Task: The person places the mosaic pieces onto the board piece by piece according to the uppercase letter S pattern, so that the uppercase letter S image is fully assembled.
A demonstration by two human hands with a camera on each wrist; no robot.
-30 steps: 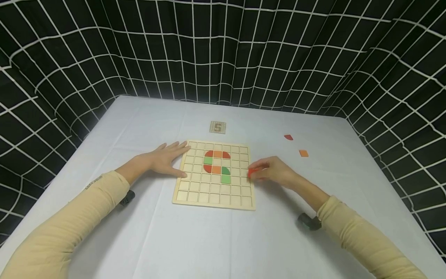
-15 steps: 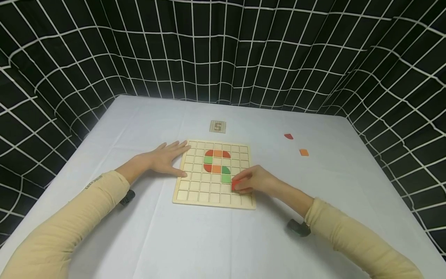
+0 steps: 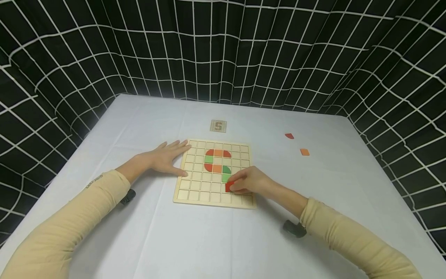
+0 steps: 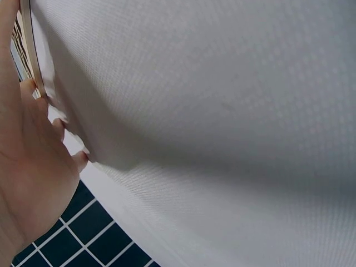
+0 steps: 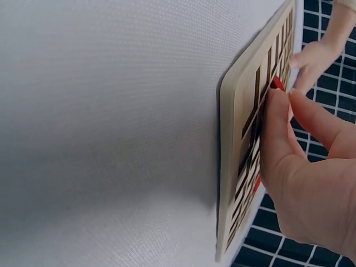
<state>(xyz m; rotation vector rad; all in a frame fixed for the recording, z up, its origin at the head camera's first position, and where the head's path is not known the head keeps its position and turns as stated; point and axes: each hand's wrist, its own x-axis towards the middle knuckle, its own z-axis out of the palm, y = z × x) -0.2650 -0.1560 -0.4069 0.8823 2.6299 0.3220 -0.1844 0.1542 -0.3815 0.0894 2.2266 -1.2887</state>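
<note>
A wooden grid board (image 3: 195,186) lies flat on the white table, with red, orange and green pieces set in some cells. My left hand (image 3: 166,158) rests spread at the board's left edge, fingertips and thumb touching its rim. With thumb and fingers my right hand (image 3: 252,180) pinches a red piece (image 3: 229,186) over the board, just below the green square (image 3: 226,178). Part of that red piece is hidden by the fingers; in the right wrist view the red piece (image 5: 277,83) peeks out at the fingertips.
A small card (image 3: 218,126) with an S pattern lies behind the board. To the right are a loose red quarter-round piece (image 3: 289,136) and a loose orange square (image 3: 304,152). A black curtain (image 3: 216,50) with white grid lines surrounds the table (image 3: 195,240).
My right hand has carried the red piece leftward from the board's right edge to a cell under the green square. The left hand has stayed in place.
</note>
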